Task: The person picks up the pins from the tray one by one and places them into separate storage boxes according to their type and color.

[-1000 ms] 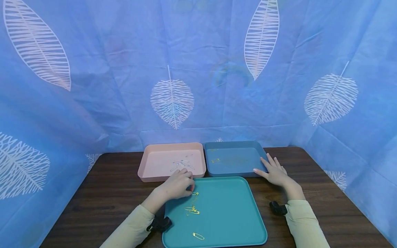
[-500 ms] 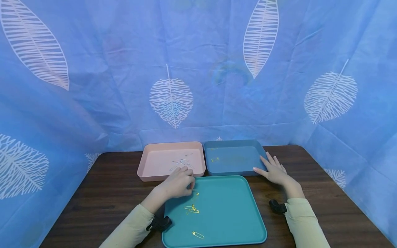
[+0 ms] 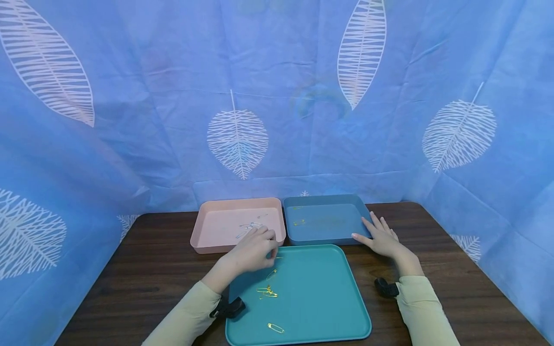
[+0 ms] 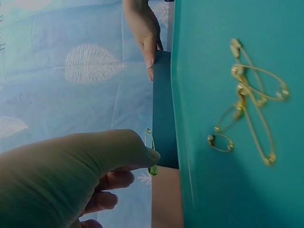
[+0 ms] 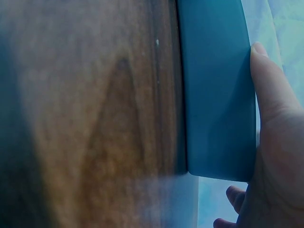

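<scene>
My left hand point(image 3: 255, 251) pinches a gold safety pin point(image 4: 153, 169) between thumb and finger, above the far left part of the teal tray point(image 3: 320, 298). Several gold safety pins point(image 3: 268, 292) lie in a loose cluster on that tray, and a single gold pin point(image 3: 275, 328) lies nearer its front edge. My right hand point(image 3: 384, 241) rests at the right front corner of the blue tray point(image 3: 335, 223), fingers spread and fairly straight. In the right wrist view the thumb point(image 5: 271, 85) lies along that tray's rim. The left thumb partly hides the held pin.
Beside the blue tray stands a pink tray point(image 3: 220, 226) with several silver safety pins point(image 3: 248, 226) in it. A few gold pins point(image 3: 299, 222) lie in the blue tray's left part. Dark wooden table point(image 3: 143, 269) surrounds the trays; a leaf-patterned blue cloth point(image 3: 173, 120) hangs behind.
My left hand has risen slightly off the teal tray and shifted right, carrying a gold safety pin picked from there. The right hand stays at the blue tray.
</scene>
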`<control>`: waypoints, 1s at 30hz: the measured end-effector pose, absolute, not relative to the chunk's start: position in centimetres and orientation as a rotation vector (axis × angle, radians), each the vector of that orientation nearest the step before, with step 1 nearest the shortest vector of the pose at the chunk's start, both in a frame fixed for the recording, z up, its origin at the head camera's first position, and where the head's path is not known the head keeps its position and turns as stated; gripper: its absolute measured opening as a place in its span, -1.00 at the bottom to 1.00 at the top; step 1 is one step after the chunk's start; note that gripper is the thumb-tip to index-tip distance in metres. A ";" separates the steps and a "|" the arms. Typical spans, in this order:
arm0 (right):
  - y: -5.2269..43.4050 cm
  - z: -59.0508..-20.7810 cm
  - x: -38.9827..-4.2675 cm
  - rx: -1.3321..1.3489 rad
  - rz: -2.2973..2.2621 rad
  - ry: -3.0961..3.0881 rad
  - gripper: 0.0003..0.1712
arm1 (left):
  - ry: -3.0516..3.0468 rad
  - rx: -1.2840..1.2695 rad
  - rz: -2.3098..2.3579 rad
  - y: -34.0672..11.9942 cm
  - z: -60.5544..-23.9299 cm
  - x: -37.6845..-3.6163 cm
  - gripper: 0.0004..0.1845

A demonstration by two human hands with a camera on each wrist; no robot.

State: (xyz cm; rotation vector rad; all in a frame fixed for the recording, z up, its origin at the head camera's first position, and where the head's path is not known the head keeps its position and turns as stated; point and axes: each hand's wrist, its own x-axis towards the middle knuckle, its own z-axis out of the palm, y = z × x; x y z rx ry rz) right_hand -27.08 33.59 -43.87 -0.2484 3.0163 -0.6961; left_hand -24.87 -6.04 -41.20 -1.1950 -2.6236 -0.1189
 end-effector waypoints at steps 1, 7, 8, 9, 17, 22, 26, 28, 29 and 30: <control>33.6 -43.9 -27.1 -0.250 -0.696 3.015 0.02 | -2.618 -1.195 -0.112 -5.9 -41.1 -24.9 -0.80; 33.8 -44.1 -27.3 -0.255 -0.686 3.021 0.02 | -2.592 -1.194 -0.077 -4.8 -40.8 -25.7 -0.81; 33.8 -44.1 -27.3 -0.254 -0.685 3.024 0.02 | -2.592 -1.193 -0.078 -4.6 -40.7 -25.9 -0.82; 33.8 -44.1 -27.3 -0.254 -0.688 3.024 0.02 | -2.589 -1.193 -0.078 -4.4 -40.6 -26.1 -0.83; 33.8 -44.0 -27.2 -0.249 -0.696 3.019 0.01 | -2.528 -1.216 -0.040 -2.9 -39.7 -27.5 -0.86; 33.8 -44.0 -27.2 -0.249 -0.682 3.029 0.02 | -2.485 -1.241 -0.031 -2.0 -39.3 -28.4 -0.86; 33.7 -44.1 -27.3 -0.245 -0.672 3.035 0.02 | -2.505 -1.234 -0.011 -1.4 -38.9 -29.0 -0.88; 33.7 -44.1 -27.3 -0.239 -0.660 3.035 0.02 | -2.522 -1.228 0.002 -1.0 -38.7 -29.3 -0.88; 33.7 -44.1 -27.3 -0.236 -0.653 3.038 0.02 | -2.527 -1.224 0.008 -0.8 -38.6 -29.5 -0.88; 33.7 -44.1 -27.3 -0.234 -0.643 3.038 0.03 | -2.532 -1.221 0.011 -0.6 -38.5 -29.7 -0.88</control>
